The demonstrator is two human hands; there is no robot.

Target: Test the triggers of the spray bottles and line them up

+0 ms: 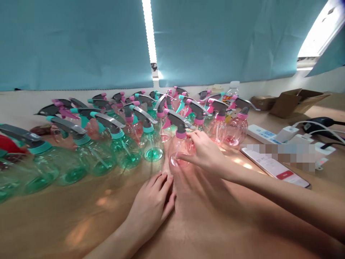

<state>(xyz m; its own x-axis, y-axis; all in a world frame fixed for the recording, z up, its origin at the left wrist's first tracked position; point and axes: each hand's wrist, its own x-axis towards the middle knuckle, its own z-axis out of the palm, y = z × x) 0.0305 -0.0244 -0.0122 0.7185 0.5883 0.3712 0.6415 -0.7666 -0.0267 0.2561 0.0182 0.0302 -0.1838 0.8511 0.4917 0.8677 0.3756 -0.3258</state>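
Note:
A clear pink spray bottle (pixel 178 149) with a grey and pink trigger head stands upright on the wooden table (pixel 113 223). My right hand (pixel 203 153) grips its body from the right, thumb in front and fingers round the far side. Below and left of it, my left hand (pixel 153 199) lies palm down on the table, fingers stretched out and holding nothing. Nearest to the left hand are a green spray bottle (pixel 151 145) and another green spray bottle (pixel 126 153). A pink spray bottle (pixel 237 129) stands to the right of my right hand.
Several more green and pink spray bottles crowd in rows towards the wall. At right lie a phone (pixel 275 167), a white power strip (pixel 262 133) with chargers and cables, and an open cardboard box (pixel 289 104). Blue curtains (pixel 81 43) hang behind.

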